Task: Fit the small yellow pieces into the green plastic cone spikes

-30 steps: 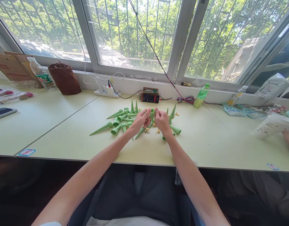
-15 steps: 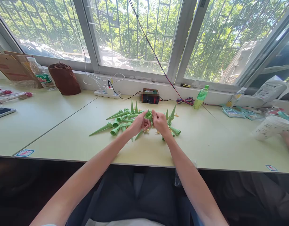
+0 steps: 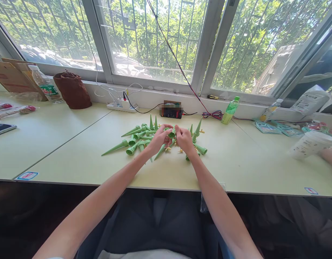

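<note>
My left hand (image 3: 161, 139) is closed around a green plastic plant-watering spike (image 3: 171, 134), whose round open end faces me. My right hand (image 3: 183, 139) is closed at the spike's right side, thumb up; whatever small part its fingers pinch is hidden. Around both hands lie several more green spikes (image 3: 116, 147), some flat with hollow ends showing. A few stand with tips up, such as the spike (image 3: 197, 128) to the right. Small yellow valve pieces (image 3: 180, 150) lie on the table just below my hands.
A black boxy device (image 3: 171, 110) and a power strip (image 3: 122, 107) with cables stand along the window sill. A green drink bottle (image 3: 230, 110) is at back right, a brown bag (image 3: 72, 90) at back left. Another person's hand (image 3: 329, 160) is beside a white cup (image 3: 312, 144) at far right.
My left fingers have shifted up and over the green spike, and its open end has tipped lower toward me. My right hand stays almost in place beside it.
</note>
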A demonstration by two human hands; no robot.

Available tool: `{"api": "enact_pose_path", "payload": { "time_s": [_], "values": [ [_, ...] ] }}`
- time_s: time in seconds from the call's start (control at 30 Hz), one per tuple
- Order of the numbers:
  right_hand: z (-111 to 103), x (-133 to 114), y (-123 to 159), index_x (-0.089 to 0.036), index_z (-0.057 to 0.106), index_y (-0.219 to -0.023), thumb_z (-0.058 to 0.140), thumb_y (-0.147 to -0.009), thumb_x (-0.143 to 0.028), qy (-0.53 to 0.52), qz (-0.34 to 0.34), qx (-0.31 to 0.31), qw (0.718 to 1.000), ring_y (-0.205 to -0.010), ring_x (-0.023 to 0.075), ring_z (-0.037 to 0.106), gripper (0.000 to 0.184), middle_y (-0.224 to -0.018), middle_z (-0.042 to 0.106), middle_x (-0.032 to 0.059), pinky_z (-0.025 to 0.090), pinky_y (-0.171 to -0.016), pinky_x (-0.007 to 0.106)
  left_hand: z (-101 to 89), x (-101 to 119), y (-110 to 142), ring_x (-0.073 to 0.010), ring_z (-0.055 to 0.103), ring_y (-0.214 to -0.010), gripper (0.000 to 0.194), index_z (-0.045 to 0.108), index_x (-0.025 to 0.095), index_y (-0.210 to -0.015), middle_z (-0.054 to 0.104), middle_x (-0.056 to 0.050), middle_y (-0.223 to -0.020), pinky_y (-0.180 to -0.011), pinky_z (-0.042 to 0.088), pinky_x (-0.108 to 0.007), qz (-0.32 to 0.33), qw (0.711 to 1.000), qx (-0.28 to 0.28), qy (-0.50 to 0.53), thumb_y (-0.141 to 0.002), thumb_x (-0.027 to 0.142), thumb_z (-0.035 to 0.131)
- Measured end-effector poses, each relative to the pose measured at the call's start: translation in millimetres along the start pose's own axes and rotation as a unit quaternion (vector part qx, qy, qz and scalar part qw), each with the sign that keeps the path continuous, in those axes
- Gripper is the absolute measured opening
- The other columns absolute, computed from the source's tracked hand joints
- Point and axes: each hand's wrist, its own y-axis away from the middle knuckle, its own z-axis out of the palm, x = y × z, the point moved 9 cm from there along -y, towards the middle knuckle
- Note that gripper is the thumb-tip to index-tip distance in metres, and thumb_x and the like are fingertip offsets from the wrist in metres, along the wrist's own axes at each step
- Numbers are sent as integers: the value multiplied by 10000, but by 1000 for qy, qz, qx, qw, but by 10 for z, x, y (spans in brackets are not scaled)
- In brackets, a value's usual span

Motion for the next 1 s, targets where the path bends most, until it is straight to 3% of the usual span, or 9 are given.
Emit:
{"api": "enact_pose_path", "payload": {
  "time_s": [0.27,0.4,0.53,0.7,0.83,1.0],
  "values": [
    [-44,59,-4,-226,292,-523,379,-927,-570,0,28,13,1000,-496,141,394,537,-438,363,-15,290,-508,280,73,120,58,-70,549,-450,406,410,247,-1135,493,56,-785,-361,360,-187,52,997,-13,-53,-839,406,637],
    [-77,59,-13,-227,302,-525,366,-937,-550,15,29,28,999,-497,147,390,527,-442,379,-13,297,-525,289,67,115,40,-72,576,-471,430,394,237,-1158,574,-4,-930,-347,364,-182,66,993,-9,-96,-846,414,630],
    [-103,53,-20,-223,308,-526,359,-942,-533,33,23,43,998,-494,141,371,521,-455,385,-19,295,-541,293,58,82,9,-76,599,-497,423,467,200,-1170,626,-92,-1103,-359,382,-185,74,988,-17,-135,-852,434,618],
    [-124,47,-19,-223,327,-506,347,-941,-528,46,22,54,997,-498,142,374,531,-460,399,-13,298,-545,296,50,127,6,-51,585,-495,454,513,215,-1183,639,-89,-1171,-380,388,-159,107,983,-10,-148,-813,430,663],
    [-122,78,-31,-227,316,-475,357,-928,-535,33,36,52,997,-483,147,396,549,-428,386,-3,320,-535,296,54,192,41,-47,577,-518,393,557,215,-1153,644,-70,-1116,-434,431,-162,134,977,12,-167,-815,389,657],
    [-70,193,-36,-240,304,-466,393,-904,-556,-44,80,34,995,-422,149,411,547,-386,321,-14,320,-461,289,4,170,61,-101,590,-570,395,606,198,-1153,608,-9,-726,-440,406,-158,126,975,52,-178,-788,336,674]
  ]
}}
